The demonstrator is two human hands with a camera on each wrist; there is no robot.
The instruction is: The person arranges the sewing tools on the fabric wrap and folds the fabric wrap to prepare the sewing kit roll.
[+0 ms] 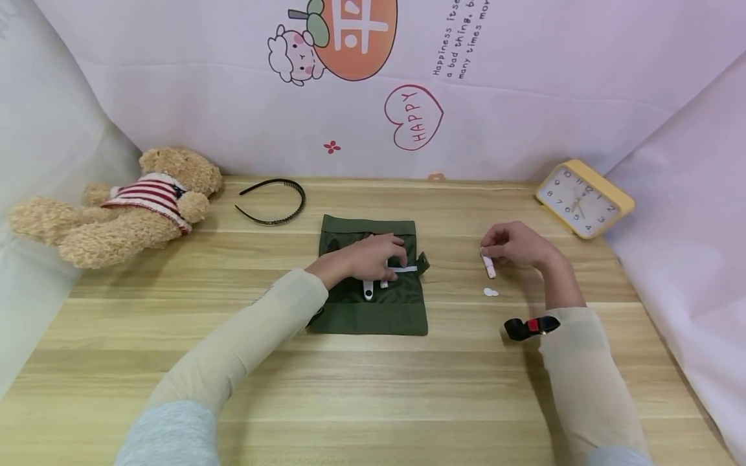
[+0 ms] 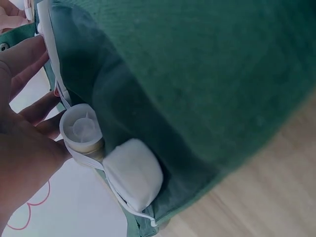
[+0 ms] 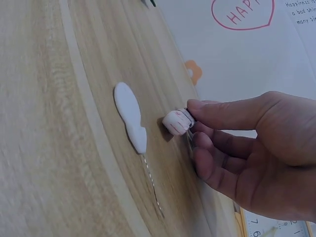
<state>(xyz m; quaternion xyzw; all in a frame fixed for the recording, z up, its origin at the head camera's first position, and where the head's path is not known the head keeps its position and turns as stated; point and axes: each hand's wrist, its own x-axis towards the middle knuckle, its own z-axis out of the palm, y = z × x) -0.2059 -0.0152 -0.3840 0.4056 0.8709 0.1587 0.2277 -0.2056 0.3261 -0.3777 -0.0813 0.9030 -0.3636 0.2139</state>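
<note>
A dark green fabric roll-up pouch [image 1: 367, 319] lies unrolled on the table, with a white elastic band [image 1: 408, 268] across it. My left hand [image 1: 375, 255] is over the pouch, fingers spread and touching the band. Under the band are a round translucent-ended item [image 2: 81, 126] and a white rounded block-like end [image 2: 134, 173]. A white handle [image 1: 368, 291] with a dark dot shows below the hand. To the right, my right hand [image 1: 515, 244] pinches a small white-and-pink item [image 3: 177, 122] with a metal part between thumb and fingers. Near it lies a white handle with a thin twisted wire [image 3: 129, 116].
A teddy bear [image 1: 134, 213] in a striped shirt lies at the left, beside a black headband [image 1: 300, 200]. A yellow alarm clock [image 1: 583, 197] stands at the back right. White printed cloth [image 1: 501, 129] hangs behind the table. A black strap [image 1: 524, 328] hangs from the right wrist.
</note>
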